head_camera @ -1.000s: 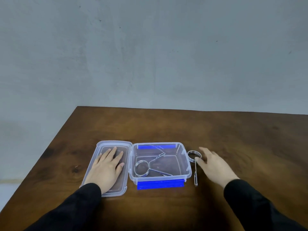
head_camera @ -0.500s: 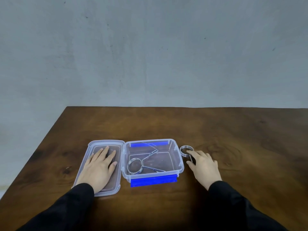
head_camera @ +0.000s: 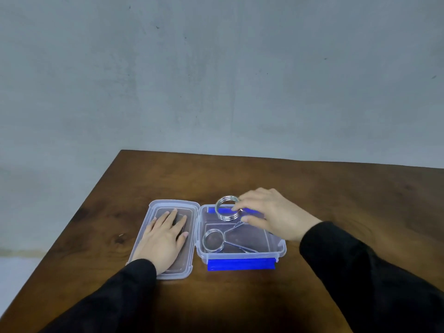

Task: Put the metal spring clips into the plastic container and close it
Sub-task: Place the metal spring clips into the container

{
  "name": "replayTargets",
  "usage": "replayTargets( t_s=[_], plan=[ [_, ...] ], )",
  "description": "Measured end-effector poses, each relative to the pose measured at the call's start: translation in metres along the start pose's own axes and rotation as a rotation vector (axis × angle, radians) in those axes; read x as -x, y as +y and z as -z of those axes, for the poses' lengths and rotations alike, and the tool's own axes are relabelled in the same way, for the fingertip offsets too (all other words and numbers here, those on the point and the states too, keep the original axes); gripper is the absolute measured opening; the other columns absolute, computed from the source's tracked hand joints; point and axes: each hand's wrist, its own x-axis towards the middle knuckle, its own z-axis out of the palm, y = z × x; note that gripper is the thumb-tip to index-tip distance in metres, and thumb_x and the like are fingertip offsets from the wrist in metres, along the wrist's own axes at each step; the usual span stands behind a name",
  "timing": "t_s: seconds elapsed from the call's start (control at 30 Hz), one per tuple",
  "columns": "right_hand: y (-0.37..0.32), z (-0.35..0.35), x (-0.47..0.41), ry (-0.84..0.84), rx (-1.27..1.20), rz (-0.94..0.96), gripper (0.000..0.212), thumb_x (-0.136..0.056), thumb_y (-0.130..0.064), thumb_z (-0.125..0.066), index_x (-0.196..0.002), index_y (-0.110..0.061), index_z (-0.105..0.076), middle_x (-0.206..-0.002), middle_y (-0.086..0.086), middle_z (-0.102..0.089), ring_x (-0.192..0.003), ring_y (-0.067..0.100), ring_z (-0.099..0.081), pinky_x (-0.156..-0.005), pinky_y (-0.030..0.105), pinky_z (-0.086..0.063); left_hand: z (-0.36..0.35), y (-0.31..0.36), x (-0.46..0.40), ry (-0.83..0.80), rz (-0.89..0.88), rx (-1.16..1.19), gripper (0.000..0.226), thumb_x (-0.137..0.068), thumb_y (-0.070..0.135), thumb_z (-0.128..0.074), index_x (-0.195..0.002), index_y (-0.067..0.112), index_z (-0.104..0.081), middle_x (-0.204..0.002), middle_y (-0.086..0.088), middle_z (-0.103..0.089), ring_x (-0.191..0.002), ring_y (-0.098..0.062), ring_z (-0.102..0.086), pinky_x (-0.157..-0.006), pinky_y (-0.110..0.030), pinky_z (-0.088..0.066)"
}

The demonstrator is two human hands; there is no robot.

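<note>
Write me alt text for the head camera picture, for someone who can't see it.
A person's right hand holds a metal spring clip over an open clear plastic container that already has another spring clip lying inside. Their left hand rests flat on the lid, which lies open to the left on a brown wooden table.

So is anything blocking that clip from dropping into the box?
Nothing visible does. The right hand holds the clip over the open container; another clip lies inside, leaving room.

No readable text, labels, brands, numbers or signs appear anywhere in the view.
</note>
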Motion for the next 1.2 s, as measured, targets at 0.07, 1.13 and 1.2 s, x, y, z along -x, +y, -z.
replayTargets(
  t_s=[0.07, 1.13, 1.2],
  plan=[
    [-0.008, -0.019, -0.012, -0.092, 0.066, 0.101, 0.027, -0.1, -0.042, -0.054, -0.125, -0.037, -0.061, -0.127, -0.014, -0.061, -0.114, 0.01, -0.048, -0.1, 0.038, -0.036, 0.001, 0.0, 0.0, 0.004, -0.003, -0.003, 0.072, -0.09, 0.058, -0.001, -0.153, 0.032, -0.025, -0.163, 0.002, -0.021, -0.147, -0.018, -0.017, -0.118, -0.039, -0.011],
    [-0.017, -0.047, -0.017, -0.222, 0.0, -0.133, 0.064, -0.094, -0.055, -0.056, -0.152, -0.037, -0.035, -0.155, -0.009, -0.045, -0.142, 0.015, -0.036, -0.115, 0.036, -0.032, -0.003, -0.002, 0.002, 0.031, -0.004, 0.025, 0.062, -0.098, 0.055, -0.011, -0.153, 0.031, -0.026, -0.163, 0.001, -0.021, -0.148, -0.019, -0.016, -0.118, -0.038, -0.007],
    [-0.013, -0.041, -0.01, -0.09, -0.025, -0.166, 0.057, -0.096, -0.054, -0.051, -0.149, -0.035, -0.042, -0.15, -0.01, -0.051, -0.138, 0.012, -0.04, -0.115, 0.037, -0.034, -0.004, -0.003, 0.001, 0.037, -0.002, 0.063, 0.056, -0.101, 0.051, -0.02, -0.153, 0.03, -0.026, -0.163, 0.002, -0.02, -0.148, -0.018, -0.015, -0.118, -0.038, -0.007]
  ],
)
